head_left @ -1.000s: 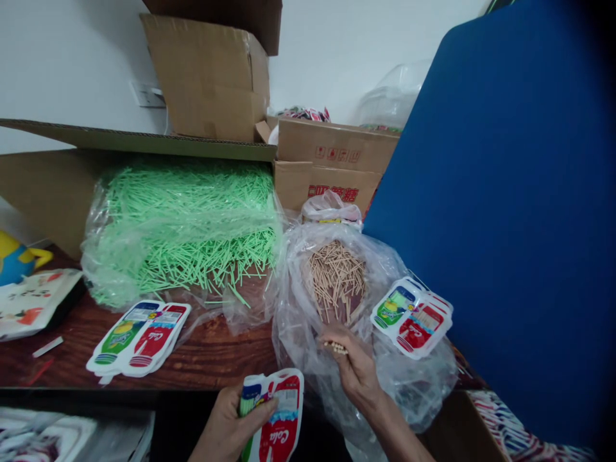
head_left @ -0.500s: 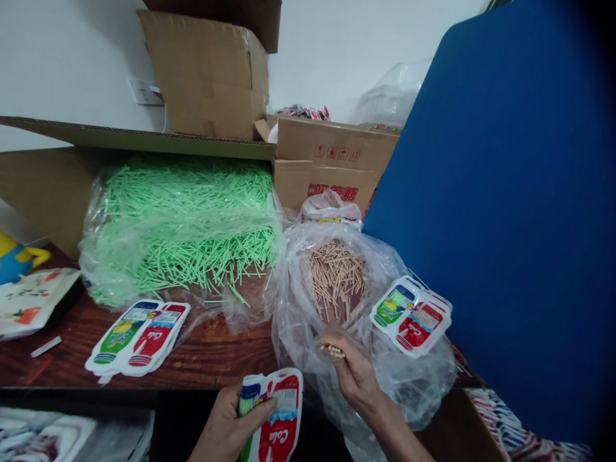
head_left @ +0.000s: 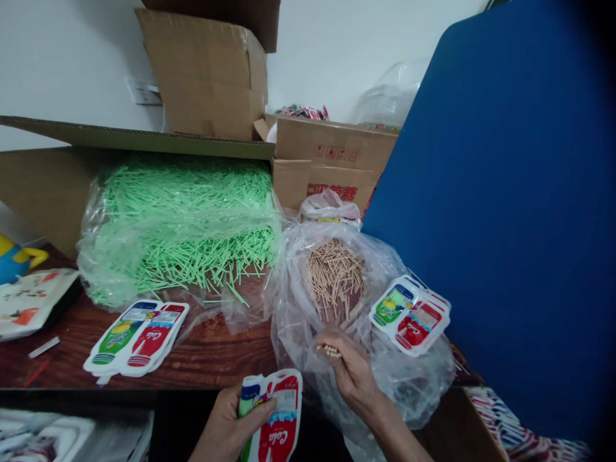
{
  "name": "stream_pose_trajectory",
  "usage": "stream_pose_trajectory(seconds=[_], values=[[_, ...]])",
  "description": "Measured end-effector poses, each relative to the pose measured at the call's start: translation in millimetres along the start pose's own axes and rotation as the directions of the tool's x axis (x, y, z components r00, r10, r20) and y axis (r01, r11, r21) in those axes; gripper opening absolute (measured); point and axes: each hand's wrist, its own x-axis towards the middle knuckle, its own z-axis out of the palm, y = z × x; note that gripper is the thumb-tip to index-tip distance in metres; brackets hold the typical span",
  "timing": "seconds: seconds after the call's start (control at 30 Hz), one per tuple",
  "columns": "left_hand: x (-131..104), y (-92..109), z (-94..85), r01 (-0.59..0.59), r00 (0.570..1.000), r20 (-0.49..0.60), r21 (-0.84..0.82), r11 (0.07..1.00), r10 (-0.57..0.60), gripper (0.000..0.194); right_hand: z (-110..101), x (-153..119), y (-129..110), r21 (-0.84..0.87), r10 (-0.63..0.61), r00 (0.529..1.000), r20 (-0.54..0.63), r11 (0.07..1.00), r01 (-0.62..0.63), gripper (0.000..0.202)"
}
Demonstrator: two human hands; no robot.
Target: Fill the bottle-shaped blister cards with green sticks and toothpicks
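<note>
While the left hand (head_left: 231, 420) grips a card (head_left: 283, 420) in front of the bench (head_left: 216, 353), its thumb pressed across the printed face, the right hand (head_left: 351, 369) has its fingers (head_left: 332, 335) closed around a small bundle (head_left: 331, 351) of thin tan sticks, blunt ends exposed.

The held card is smooth and white-rimmed, its red part cut in a rounded bottle outline. Matching cards lie in a left stack (head_left: 137, 337) near the front edge of the bench and in a right stack (head_left: 410, 316) on crumpled film; both stacks show uneven edges.

Directly beyond the right hand, a heap (head_left: 335, 273) of straight, matt tan sticks lies within a clear, creased bag (head_left: 296, 301). Contact between this hand and the bag cannot be determined. Slender green straws (head_left: 202, 250) lie tangled under wrinkled film in front of an open carton (head_left: 43, 192).

Dark wood grain shows between the left stack and the bag. A smooth blue panel (head_left: 495, 224) with a slanting edge bounds the right side, near the right stack.
</note>
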Motion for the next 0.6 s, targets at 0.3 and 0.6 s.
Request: stream_pose_trajectory(seconds=[0.3,0.6], values=[[4,-9,-5.3,-0.001,1.0,-0.016,-0.009,1.0,0.001,0.035,-10,2,13,-0.104,0.145,0.989,-0.043,0.983,-0.148,0.017],[8,-12,-5.6,0.023,1.0,0.002,-0.017,1.0,-0.023,0.037,-33,19,97,-0.398,0.559,0.822,-0.109,0.733,-0.551,0.022]])
